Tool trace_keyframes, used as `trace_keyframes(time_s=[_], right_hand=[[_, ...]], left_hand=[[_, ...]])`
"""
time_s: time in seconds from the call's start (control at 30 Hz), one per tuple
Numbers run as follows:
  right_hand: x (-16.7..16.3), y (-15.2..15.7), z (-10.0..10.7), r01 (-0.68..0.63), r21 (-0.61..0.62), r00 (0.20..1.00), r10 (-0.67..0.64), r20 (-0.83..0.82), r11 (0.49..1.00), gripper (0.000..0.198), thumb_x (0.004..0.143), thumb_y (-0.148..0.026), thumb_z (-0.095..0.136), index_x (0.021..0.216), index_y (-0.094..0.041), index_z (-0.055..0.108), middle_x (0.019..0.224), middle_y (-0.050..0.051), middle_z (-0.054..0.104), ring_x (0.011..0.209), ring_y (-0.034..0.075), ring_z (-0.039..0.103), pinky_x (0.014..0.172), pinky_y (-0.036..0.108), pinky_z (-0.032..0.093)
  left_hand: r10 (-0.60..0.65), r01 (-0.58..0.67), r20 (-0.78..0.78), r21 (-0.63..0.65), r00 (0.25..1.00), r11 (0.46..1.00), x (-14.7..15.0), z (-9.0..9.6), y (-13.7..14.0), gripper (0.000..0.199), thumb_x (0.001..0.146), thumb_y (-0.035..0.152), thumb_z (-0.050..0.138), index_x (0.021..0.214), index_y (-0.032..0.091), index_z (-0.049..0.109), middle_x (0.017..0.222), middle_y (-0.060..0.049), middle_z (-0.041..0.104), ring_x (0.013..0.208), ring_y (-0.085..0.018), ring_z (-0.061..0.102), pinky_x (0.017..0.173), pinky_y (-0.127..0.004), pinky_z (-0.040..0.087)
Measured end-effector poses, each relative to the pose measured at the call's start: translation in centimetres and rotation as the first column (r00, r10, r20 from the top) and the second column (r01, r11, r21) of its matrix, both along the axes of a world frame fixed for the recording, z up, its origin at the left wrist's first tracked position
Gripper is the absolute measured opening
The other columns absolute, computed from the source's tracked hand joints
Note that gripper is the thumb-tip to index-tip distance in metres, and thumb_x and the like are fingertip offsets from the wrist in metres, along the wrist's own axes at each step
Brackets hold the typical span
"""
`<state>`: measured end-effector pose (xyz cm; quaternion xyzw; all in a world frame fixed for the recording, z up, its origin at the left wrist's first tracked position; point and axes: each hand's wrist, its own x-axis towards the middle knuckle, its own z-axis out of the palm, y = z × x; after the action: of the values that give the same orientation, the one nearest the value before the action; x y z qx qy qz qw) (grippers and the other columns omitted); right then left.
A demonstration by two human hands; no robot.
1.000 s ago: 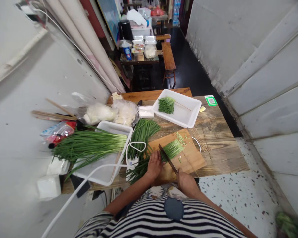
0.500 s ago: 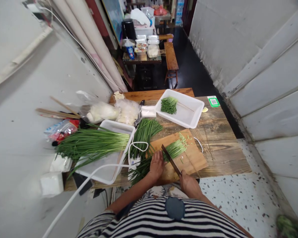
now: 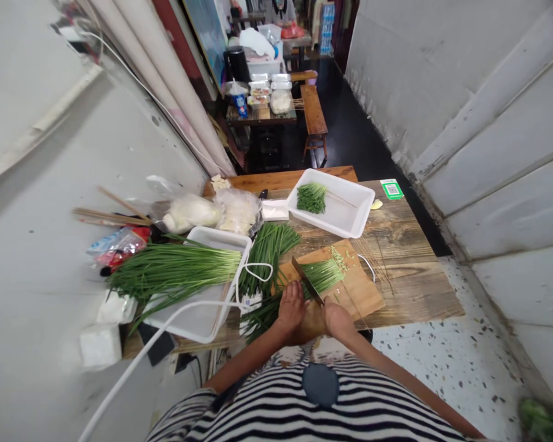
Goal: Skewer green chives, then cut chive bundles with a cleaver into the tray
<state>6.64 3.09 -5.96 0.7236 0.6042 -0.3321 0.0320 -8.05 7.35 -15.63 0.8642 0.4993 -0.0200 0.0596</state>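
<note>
My left hand [image 3: 290, 309] presses down on a bundle of green chives [image 3: 320, 274] lying across a wooden cutting board [image 3: 357, 289]. My right hand [image 3: 336, 319] grips the handle of a knife [image 3: 306, 280], whose dark blade rests across the chives just right of my left fingers. Small cut chive bits [image 3: 337, 256] lie at the board's far end.
A white tray [image 3: 348, 224] with cut chives [image 3: 311, 197] stands beyond the board. Another white tray [image 3: 198, 319] at the left holds a big chive bunch [image 3: 172, 270]. More chives [image 3: 267, 245], a white cable [image 3: 166, 322], plastic bags and skewers lie on the wooden table [image 3: 410, 270].
My right hand has moved forward and left with the knife, so the blade now sits closer to my left hand. The left hand has stayed on the chives.
</note>
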Motion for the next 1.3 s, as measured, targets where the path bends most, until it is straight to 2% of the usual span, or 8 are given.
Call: trace_keyframes(time_s=[0.13,0.27,0.43,0.63,0.83,1.13,1.23,1.3], right_hand=[[-0.5,1.0,0.1,-0.009,0.078,0.999,0.006,0.041,0.997,0.03,0.099,-0.022,0.03,0.11,-0.007,0.054,0.091,0.016,0.071,0.085,0.02,0.068,0.069,0.024,0.044],[-0.4,1.0,0.6,-0.014,0.168,0.999,0.005,0.052,0.986,0.031,0.1,-0.027,0.029,0.106,-0.011,0.055,0.093,0.012,0.07,0.084,0.018,0.067,0.069,0.022,0.042],[5.8,-4.5,0.2,0.111,0.363,0.983,-0.155,0.095,0.925,0.026,0.096,-0.031,0.039,0.105,-0.015,0.058,0.096,0.01,0.069,0.083,0.019,0.065,0.071,0.025,0.043],[16.8,-7.3,-1.6,0.583,0.365,0.665,-0.684,0.3,0.726,0.047,0.093,-0.043,0.039,0.126,-0.013,0.05,0.094,0.017,0.068,0.082,0.028,0.066,0.071,0.036,0.045],[22.2,-3.7,-4.4,0.727,0.292,0.564,-0.783,0.261,0.621,0.063,0.09,-0.048,0.042,0.14,-0.01,0.038,0.102,0.026,0.065,0.095,0.038,0.064,0.079,0.048,0.046],[23.9,-2.6,-6.5,0.611,0.423,0.598,-0.74,0.306,0.669,0.059,0.09,-0.041,0.041,0.135,-0.003,0.043,0.116,0.028,0.056,0.109,0.039,0.056,0.084,0.048,0.044],[21.0,-2.4,-5.8,0.365,0.499,0.757,-0.562,0.333,0.786,0.045,0.091,-0.033,0.04,0.124,-0.005,0.053,0.114,0.025,0.057,0.111,0.035,0.052,0.092,0.044,0.041],[17.5,-2.2,-5.4,0.155,0.452,0.924,-0.291,0.249,0.878,0.035,0.094,-0.031,0.037,0.111,-0.011,0.06,0.108,0.017,0.06,0.105,0.029,0.053,0.093,0.039,0.04]], left_hand=[[-0.048,0.048,-0.015,0.03,0.999,0.998,-0.3,0.2,0.0,0.073,0.089,0.05,0.044,0.14,-0.004,0.038,0.137,-0.03,0.046,0.129,-0.036,0.042,0.105,-0.05,0.035],[-0.062,0.064,-0.051,0.045,0.997,0.997,-0.4,0.6,0.8,0.056,0.093,0.036,0.042,0.137,0.002,0.045,0.132,-0.024,0.053,0.124,-0.032,0.049,0.101,-0.046,0.04],[-0.002,0.003,-0.055,0.015,0.998,1.0,-0.4,1.4,2.4,0.039,0.09,0.01,0.033,0.12,0.005,0.058,0.113,-0.02,0.063,0.106,-0.029,0.059,0.092,-0.045,0.044],[0.097,-0.099,-0.064,-0.02,0.993,0.995,-0.2,3.1,3.1,0.03,0.09,0.009,0.033,0.103,0.009,0.06,0.101,-0.016,0.064,0.098,-0.026,0.061,0.087,-0.041,0.047],[0.242,-0.241,-0.049,0.022,0.969,0.97,2.0,6.9,7.1,0.028,0.092,0.007,0.03,0.105,0.009,0.056,0.099,-0.014,0.059,0.081,-0.018,0.061,0.069,-0.027,0.049],[0.547,-0.553,0.086,0.204,0.832,0.808,3.3,8.2,17.9,0.033,0.094,0.01,0.024,0.103,0.007,0.056,0.098,-0.017,0.059,0.09,-0.023,0.062,0.077,-0.033,0.046],[0.63,-0.639,0.117,0.219,0.767,0.737,2.3,6.8,19.8,0.035,0.094,0.011,0.023,0.103,0.008,0.057,0.098,-0.017,0.06,0.095,-0.025,0.06,0.081,-0.036,0.045],[0.646,-0.658,0.133,0.223,0.752,0.72,1.7,5.7,20.4,0.036,0.093,0.011,0.024,0.103,0.008,0.058,0.099,-0.018,0.061,0.096,-0.026,0.06,0.082,-0.038,0.044]])
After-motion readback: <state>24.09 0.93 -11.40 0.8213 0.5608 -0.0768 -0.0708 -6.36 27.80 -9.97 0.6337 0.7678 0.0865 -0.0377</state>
